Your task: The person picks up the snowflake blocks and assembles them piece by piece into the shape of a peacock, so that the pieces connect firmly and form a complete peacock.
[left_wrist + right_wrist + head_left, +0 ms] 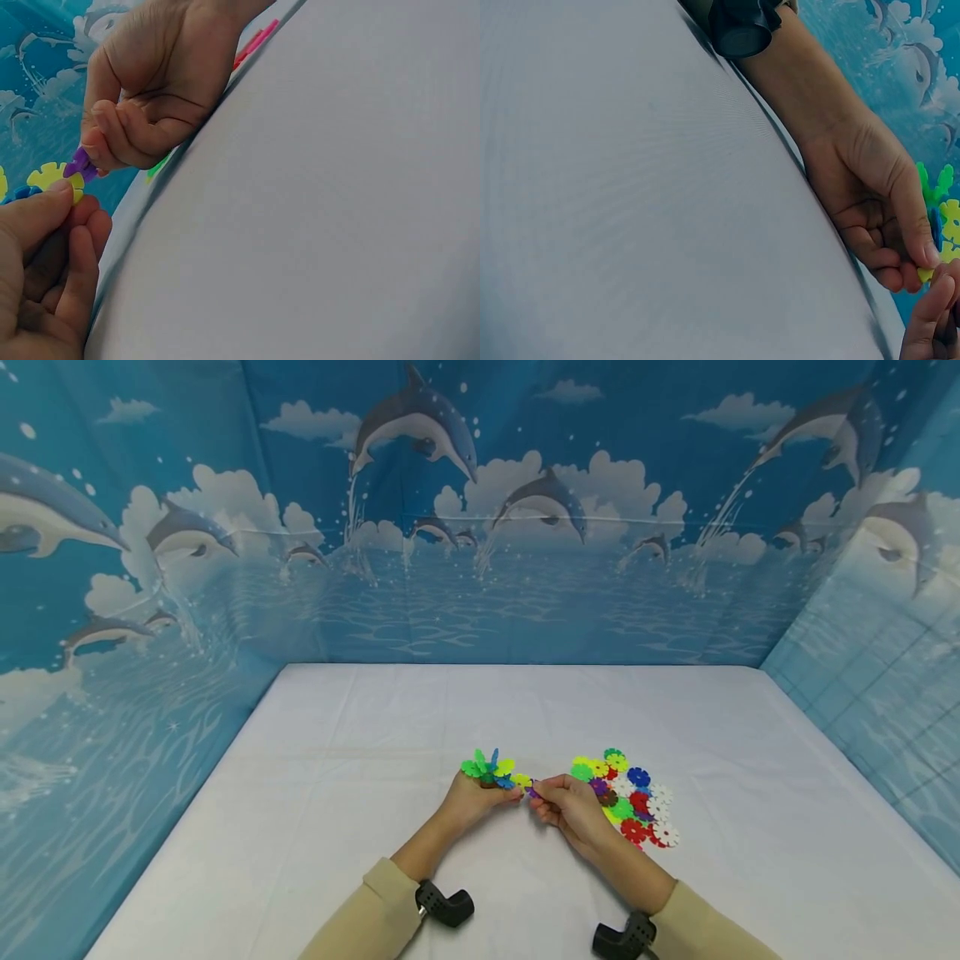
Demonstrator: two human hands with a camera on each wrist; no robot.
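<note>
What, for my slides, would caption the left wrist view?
Left hand pinching yellow notched plastic disc, right hand pinching purple notched plastic piece at its edge.

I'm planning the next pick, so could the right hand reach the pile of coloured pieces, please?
Probably yes: the pile of coloured pieces lies close beside the right hand with nothing visible blocking it, though that hand pinches a purple piece.

Behind the white tabletop (360, 727), a blue backdrop (495, 568) with leaping dolphins (416, 422), puffy clouds (615, 485) and rippled water (637, 610); left and right of the tabletop, more of the same sea print (150, 760).
</note>
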